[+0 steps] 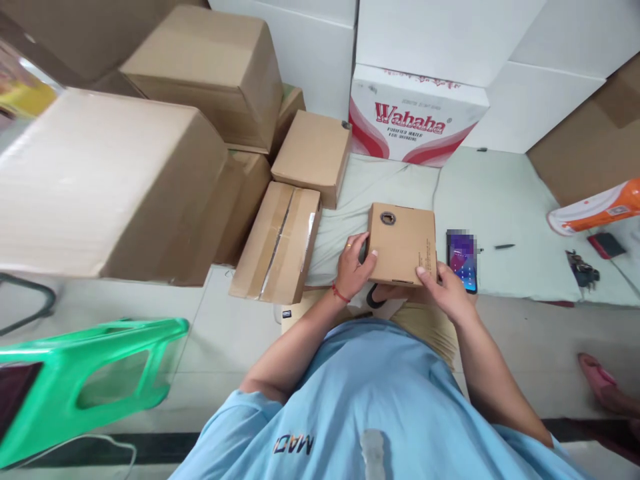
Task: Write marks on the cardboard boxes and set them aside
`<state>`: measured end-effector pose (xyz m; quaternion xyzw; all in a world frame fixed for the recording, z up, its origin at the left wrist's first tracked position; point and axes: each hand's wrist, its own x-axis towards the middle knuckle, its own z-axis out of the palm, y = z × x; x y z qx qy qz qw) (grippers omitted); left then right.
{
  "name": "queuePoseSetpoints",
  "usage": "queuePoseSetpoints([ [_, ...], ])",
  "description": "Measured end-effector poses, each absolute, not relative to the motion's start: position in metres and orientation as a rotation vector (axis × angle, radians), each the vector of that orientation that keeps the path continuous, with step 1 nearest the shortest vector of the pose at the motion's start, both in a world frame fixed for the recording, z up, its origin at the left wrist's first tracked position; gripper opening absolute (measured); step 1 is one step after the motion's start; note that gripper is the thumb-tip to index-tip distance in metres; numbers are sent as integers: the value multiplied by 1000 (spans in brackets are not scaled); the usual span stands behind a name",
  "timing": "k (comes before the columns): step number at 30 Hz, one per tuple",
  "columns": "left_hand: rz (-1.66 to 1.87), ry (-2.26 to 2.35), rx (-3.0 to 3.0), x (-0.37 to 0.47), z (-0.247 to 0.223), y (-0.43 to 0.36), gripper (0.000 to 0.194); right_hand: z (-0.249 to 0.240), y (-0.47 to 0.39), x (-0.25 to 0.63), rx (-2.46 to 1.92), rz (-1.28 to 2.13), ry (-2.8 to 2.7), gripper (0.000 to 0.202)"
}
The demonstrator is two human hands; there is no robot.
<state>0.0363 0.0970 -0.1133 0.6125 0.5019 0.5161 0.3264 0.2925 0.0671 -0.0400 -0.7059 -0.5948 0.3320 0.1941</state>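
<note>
Both grips closed on small cardboard box (401, 244): left hand (353, 267) at left edge, right hand (447, 288) at lower right corner. Phone (463, 260) just beside, on pale sheet (515, 220).

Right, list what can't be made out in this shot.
Head view only:
- Small box: its underside and contents, hidden by its own walls and both hands.
- Dark object below the box: mostly covered by the left hand and box.
- Phone screen: blurred, and the right hand covers its lower corner.
- Box's side print: too small to read.
- Green stool: cut off by the left edge.
</note>
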Motion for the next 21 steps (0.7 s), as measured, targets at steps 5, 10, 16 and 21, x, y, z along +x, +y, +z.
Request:
queuePoseSetpoints([
  [5,1323,1298,1588,33,-105,79,59,-38,46,286,-1696,1164,-1430,79],
  [10,1317,1313,1553,28,-96,52,72,-37,28,271,-1503,1407,-1125,97],
  [16,1333,1375,1530,20,-96,42,75,-31,39,246,-1462,1396,-1121,93],
  [21,1304,1397,1657,12,-94,50,46,-12,54,274,-1493,968,-1232,92],
])
